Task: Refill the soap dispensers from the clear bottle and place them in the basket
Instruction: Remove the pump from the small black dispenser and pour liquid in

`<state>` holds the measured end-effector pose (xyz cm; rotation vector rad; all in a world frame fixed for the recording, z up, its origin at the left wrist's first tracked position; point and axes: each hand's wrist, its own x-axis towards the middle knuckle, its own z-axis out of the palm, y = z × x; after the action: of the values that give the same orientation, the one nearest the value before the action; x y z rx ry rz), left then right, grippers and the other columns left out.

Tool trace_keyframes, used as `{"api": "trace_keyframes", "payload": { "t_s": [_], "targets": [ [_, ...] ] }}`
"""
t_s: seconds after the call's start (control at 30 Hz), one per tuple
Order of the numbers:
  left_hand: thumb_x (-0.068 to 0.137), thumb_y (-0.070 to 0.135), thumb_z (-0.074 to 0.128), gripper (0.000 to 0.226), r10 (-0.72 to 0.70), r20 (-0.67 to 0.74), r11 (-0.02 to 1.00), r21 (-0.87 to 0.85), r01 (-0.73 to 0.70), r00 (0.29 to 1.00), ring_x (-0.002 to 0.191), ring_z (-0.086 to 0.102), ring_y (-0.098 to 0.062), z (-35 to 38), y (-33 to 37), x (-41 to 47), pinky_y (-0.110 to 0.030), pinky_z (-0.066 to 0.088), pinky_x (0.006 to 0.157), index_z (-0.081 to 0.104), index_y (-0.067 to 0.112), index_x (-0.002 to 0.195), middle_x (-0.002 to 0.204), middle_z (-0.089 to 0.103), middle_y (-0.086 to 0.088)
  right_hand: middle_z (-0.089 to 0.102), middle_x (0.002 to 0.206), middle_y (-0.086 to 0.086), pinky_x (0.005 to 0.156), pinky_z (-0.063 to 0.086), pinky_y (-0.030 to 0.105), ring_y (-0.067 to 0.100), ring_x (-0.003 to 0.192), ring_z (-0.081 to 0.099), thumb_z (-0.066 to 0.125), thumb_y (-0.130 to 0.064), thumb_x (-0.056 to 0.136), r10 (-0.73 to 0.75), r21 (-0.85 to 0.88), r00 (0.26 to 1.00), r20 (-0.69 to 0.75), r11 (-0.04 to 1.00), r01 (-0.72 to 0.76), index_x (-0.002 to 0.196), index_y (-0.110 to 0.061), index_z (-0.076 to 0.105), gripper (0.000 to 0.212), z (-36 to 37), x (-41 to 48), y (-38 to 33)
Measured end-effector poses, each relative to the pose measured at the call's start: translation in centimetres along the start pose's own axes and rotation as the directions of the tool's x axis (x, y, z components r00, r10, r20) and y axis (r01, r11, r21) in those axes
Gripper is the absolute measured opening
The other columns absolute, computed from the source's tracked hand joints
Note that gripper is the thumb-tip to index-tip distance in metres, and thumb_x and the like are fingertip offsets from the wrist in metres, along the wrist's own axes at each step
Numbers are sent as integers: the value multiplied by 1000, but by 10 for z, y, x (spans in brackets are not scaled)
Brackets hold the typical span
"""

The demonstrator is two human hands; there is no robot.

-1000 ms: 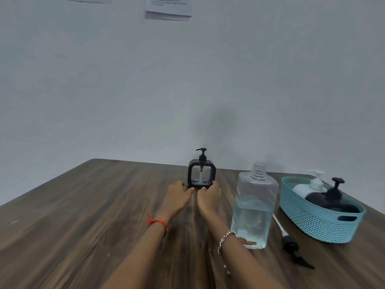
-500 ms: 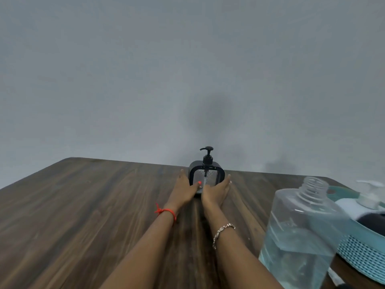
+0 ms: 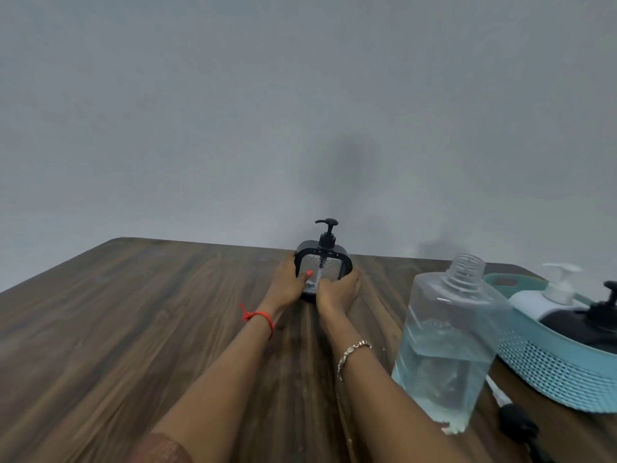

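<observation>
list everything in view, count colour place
black-framed clear soap dispenser with black pump: 1, black and clear, far middle of table
clear plastic bottle: 1, clear, uncapped, part full, right of the arms
teal perforated plastic basket: 1, teal, right edge
white pump dispenser: 1, white, in basket
black pump dispenser: 1, black, in basket
loose black pump with white tube: 1, black and white, on table by bottle
dark wooden table: 1, brown, under everything
red thread: 1, red, left wrist
silver bracelet: 1, silver, right wrist
left hand: 1, grips dispenser's left side
right hand: 1, grips dispenser's right side
</observation>
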<state>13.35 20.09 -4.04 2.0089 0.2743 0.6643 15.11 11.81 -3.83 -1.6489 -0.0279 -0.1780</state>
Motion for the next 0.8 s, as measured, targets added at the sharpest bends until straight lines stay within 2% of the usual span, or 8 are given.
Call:
{"api": "trace_keyframes", "payload": {
  "t_s": [0.13,0.27,0.37,0.43,0.5,0.67,0.73,0.8],
  "targets": [
    [92,7,53,42,-20,-47,998,-56,18,999,120,46,-23,-19,19,-30,-21,35,91,37,-2,130,127,48,-10,43,134,17,99,37,37,34,127,37,54,1,83,-38,-63,999,-3,997,37,130,-2,39,50,-15,-28,-16],
    [91,9,55,44,-62,-47,985,-167,53,997,103,48,-19,-41,40,-60,-32,46,79,31,-1,126,128,45,-17,39,137,16,100,33,39,34,129,33,52,-3,86,-80,-169,993,82,981,93,129,-4,37,45,-36,-60,-37],
    [89,4,56,52,-70,-4,971,-230,68,998,106,48,-22,-53,55,-88,-36,45,80,26,2,131,112,45,-4,32,139,18,99,35,41,36,128,32,52,-8,87,-80,-255,978,195,958,129,131,-3,31,49,-54,-82,-44],
    [90,5,56,49,-96,52,963,-250,106,994,100,51,-18,-60,62,-108,-37,47,77,29,8,131,102,46,7,37,129,18,87,41,40,34,116,42,53,-10,82,-80,-288,955,286,943,166,124,-3,35,46,-64,-98,-46],
    [91,9,55,37,-141,108,952,-259,165,984,86,53,-11,-66,63,-126,-35,50,63,36,16,122,98,47,10,46,115,18,72,42,38,28,95,46,49,-19,71,-90,-341,930,357,914,219,104,-11,43,34,-77,-113,-49],
    [91,9,54,29,-176,139,921,-326,213,974,83,54,-7,-73,66,-168,-40,54,65,38,15,115,97,50,8,39,137,14,105,34,46,32,128,36,51,-37,86,-199,-366,891,408,858,359,125,-11,47,46,-116,-139,-64],
    [90,9,56,31,-167,160,921,-328,212,973,88,56,-10,-76,70,-181,-43,55,67,39,13,116,103,52,5,46,129,10,104,36,44,28,124,41,57,-45,85,-305,-290,862,405,852,437,121,-12,51,49,-126,-145,-67],
    [89,11,59,34,-154,186,934,-294,204,970,96,56,-15,-80,73,-192,-47,56,70,39,12,117,112,51,1,58,111,9,95,43,43,26,109,53,64,-49,78,-375,-209,839,395,852,480,103,-12,60,44,-133,-150,-70]
  ]
}}
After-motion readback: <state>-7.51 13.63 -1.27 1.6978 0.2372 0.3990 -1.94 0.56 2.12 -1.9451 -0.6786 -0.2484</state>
